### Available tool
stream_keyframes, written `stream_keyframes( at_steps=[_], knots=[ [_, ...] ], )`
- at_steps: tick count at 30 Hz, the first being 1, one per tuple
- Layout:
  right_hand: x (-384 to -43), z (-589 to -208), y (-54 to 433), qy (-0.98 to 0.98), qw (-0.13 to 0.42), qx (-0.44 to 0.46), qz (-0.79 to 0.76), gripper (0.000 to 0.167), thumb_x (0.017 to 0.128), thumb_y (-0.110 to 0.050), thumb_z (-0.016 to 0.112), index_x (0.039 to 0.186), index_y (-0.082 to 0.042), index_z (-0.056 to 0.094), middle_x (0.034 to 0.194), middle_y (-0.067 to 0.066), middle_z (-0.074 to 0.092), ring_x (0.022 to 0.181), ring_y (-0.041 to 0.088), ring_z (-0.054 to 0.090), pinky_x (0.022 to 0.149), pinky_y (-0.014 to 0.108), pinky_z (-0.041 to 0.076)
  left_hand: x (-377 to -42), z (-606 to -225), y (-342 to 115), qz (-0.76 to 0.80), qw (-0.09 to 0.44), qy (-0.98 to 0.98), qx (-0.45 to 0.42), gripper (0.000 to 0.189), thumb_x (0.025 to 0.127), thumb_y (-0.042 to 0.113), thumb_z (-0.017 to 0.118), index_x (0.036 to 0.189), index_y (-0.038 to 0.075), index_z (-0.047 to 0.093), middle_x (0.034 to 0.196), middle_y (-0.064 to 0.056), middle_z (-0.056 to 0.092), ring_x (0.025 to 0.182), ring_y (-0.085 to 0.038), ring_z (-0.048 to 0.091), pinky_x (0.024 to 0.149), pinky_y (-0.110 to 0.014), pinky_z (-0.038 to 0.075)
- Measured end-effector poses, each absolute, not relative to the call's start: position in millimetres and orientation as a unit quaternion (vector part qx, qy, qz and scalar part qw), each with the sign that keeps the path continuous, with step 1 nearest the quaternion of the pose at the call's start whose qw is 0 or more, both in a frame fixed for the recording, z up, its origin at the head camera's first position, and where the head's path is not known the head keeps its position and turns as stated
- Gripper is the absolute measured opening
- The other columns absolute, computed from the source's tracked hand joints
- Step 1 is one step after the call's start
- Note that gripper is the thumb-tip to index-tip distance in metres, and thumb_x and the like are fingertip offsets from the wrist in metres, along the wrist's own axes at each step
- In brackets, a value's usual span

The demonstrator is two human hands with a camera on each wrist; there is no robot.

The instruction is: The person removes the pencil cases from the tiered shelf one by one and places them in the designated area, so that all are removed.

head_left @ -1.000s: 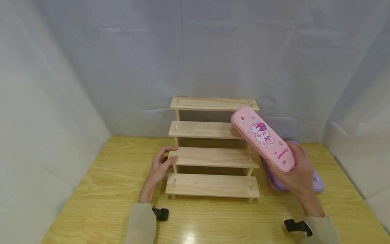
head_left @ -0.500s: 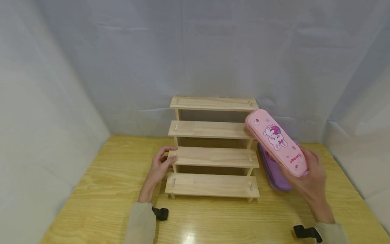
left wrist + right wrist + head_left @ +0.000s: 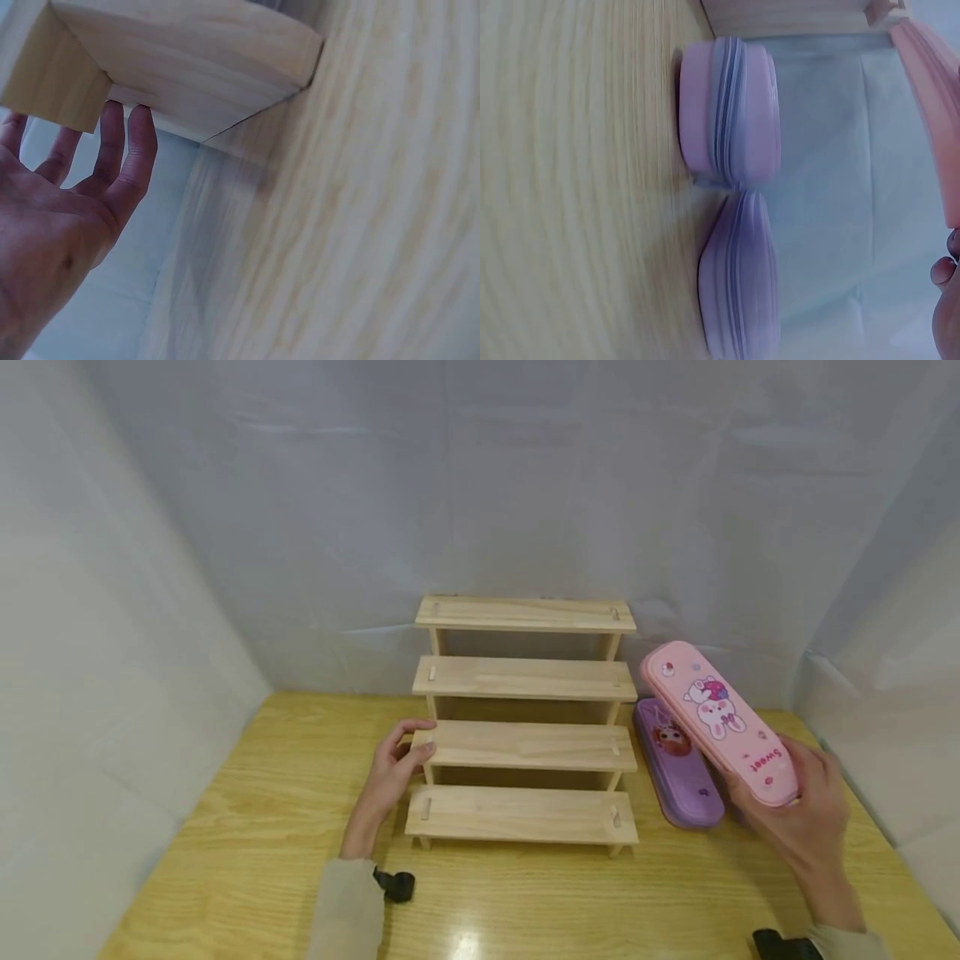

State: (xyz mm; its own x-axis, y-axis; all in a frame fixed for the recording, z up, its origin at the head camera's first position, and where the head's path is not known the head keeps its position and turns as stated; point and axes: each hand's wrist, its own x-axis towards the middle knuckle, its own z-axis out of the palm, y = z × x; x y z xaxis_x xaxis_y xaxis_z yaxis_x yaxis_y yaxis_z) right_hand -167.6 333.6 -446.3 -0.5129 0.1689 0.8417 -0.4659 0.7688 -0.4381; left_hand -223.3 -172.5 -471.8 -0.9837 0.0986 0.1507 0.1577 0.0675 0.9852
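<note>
My right hand (image 3: 808, 817) grips the near end of a pink pencil case (image 3: 720, 718) with a rabbit picture and the word "Sweet". The case is tilted and held in the air, right of the wooden tiered shelf (image 3: 525, 745). My left hand (image 3: 390, 772) holds the left end of the shelf's second board from the bottom. In the left wrist view its fingers (image 3: 139, 154) reach up against the wood. Below the pink case a purple pencil case (image 3: 678, 768) lies on the table; the right wrist view shows a second purple pencil case (image 3: 742, 285) beside it.
The four-sided yellow wood-grain table (image 3: 247, 827) carries the shelf at its middle. Pale sheeting (image 3: 465, 485) hangs behind and at both sides, close to the table's edges. Black straps (image 3: 396, 886) sit at the wrists.
The right hand has carried the pink pencil case rightward and a little toward the person, away from the shelf, uncovering more of a purple case. The left hand has stayed on the shelf.
</note>
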Motion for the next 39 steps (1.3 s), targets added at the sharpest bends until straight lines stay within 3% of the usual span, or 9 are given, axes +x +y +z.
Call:
stream_keyframes(
  at_steps=[11,19,22,25,28,30,33,39],
  knots=[
    [-156.4,-453.1,354.2,-0.826,0.483,0.024,0.289,0.09,0.068,-0.064,0.075,0.123,0.007,0.066,0.106,0.037,0.059,0.103,-0.008,0.04,0.079,0.003,0.025,-222.5,-470.9,-172.8,-0.674,0.024,-0.733,-0.089,0.031,0.102,0.015,0.06,0.132,0.007,0.058,0.133,0.0,0.049,0.084,-0.009,0.056,0.075,-0.028,0.056],
    [-143.1,-454.8,363.3,-0.859,0.418,-0.024,0.295,0.078,0.06,-0.021,0.085,0.129,0.007,0.061,0.11,0.036,0.057,0.099,-0.016,0.033,0.075,0.008,0.024,-222.1,-472.0,-173.3,-0.67,0.023,-0.738,-0.082,0.031,0.103,0.017,0.06,0.132,0.008,0.059,0.137,0.0,0.048,0.087,-0.01,0.057,0.076,-0.029,0.056],
    [-140.0,-453.9,365.6,-0.866,0.39,-0.07,0.305,0.078,0.06,-0.013,0.088,0.131,0.005,0.061,0.115,0.033,0.058,0.101,-0.014,0.033,0.075,0.01,0.024,-222.5,-472.4,-173.5,-0.67,0.022,-0.737,-0.08,0.031,0.102,0.017,0.061,0.132,0.008,0.059,0.14,0.0,0.047,0.087,-0.01,0.057,0.076,-0.029,0.056],
    [-137.2,-453.1,369.6,-0.875,0.363,-0.115,0.3,0.077,0.064,-0.015,0.089,0.134,0.003,0.061,0.119,0.03,0.058,0.1,-0.001,0.042,0.074,0.015,0.025,-223.1,-472.5,-173.7,-0.67,0.023,-0.738,-0.08,0.031,0.102,0.017,0.061,0.132,0.008,0.059,0.141,0.0,0.047,0.087,-0.01,0.057,0.076,-0.029,0.056],
    [-134.6,-452.5,375.2,-0.885,0.331,-0.149,0.291,0.077,0.069,-0.022,0.088,0.136,0.002,0.059,0.124,0.03,0.058,0.105,0.025,0.052,0.077,0.024,0.029,-223.4,-472.2,-174.0,-0.67,0.024,-0.738,-0.081,0.03,0.103,0.017,0.061,0.132,0.008,0.059,0.141,0.0,0.047,0.086,-0.011,0.056,0.076,-0.029,0.055],
    [-133.1,-453.2,379.3,-0.892,0.311,-0.165,0.285,0.077,0.072,-0.026,0.086,0.138,0.001,0.057,0.128,0.031,0.056,0.112,0.041,0.051,0.08,0.034,0.031,-223.4,-471.9,-174.0,-0.671,0.025,-0.737,-0.082,0.03,0.102,0.016,0.061,0.131,0.008,0.059,0.14,0.0,0.047,0.086,-0.011,0.056,0.076,-0.03,0.056],
    [-131.5,-455.5,386.3,-0.897,0.289,-0.183,0.28,0.077,0.075,-0.028,0.084,0.139,0.003,0.056,0.13,0.032,0.054,0.117,0.046,0.049,0.083,0.049,0.032,-223.4,-471.7,-174.1,-0.671,0.025,-0.736,-0.084,0.03,0.102,0.015,0.06,0.132,0.008,0.059,0.138,0.0,0.049,0.086,-0.01,0.057,0.077,-0.031,0.056],
    [-130.4,-458.1,402.2,-0.912,0.22,-0.223,0.265,0.081,0.085,-0.035,0.076,0.146,0.008,0.044,0.135,0.036,0.048,0.126,0.05,0.04,0.095,0.063,0.03,-222.5,-470.7,-173.2,-0.673,0.024,-0.735,-0.084,0.031,0.102,0.015,0.061,0.132,0.008,0.059,0.136,0.0,0.05,0.088,-0.01,0.058,0.08,-0.035,0.057]
  ],
)
